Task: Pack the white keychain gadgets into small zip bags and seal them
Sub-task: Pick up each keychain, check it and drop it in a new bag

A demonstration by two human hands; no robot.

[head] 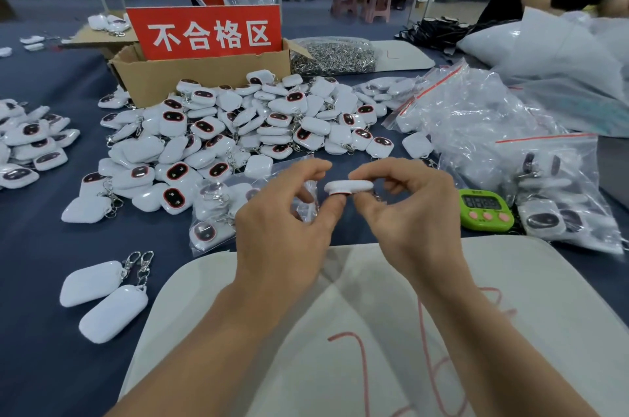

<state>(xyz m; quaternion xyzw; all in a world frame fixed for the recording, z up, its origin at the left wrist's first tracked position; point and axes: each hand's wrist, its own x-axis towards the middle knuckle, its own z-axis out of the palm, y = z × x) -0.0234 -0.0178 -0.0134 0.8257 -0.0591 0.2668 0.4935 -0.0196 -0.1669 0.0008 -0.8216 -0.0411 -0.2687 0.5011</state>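
Status: right hand (408,212) fingers pinch 1 white keychain gadget (349,187) edge-on above the surface (51,365); left hand (282,226) grips a small zip bag (306,209), gadget not yet inside. Filled bags (551,205) lie right; large unpacked heap (238,130) remains, so most work appears outstanding

"不合格区" on red sign (204,32)

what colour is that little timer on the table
The timer is bright green with pink buttons and a dark display, seen clearly in the head view.
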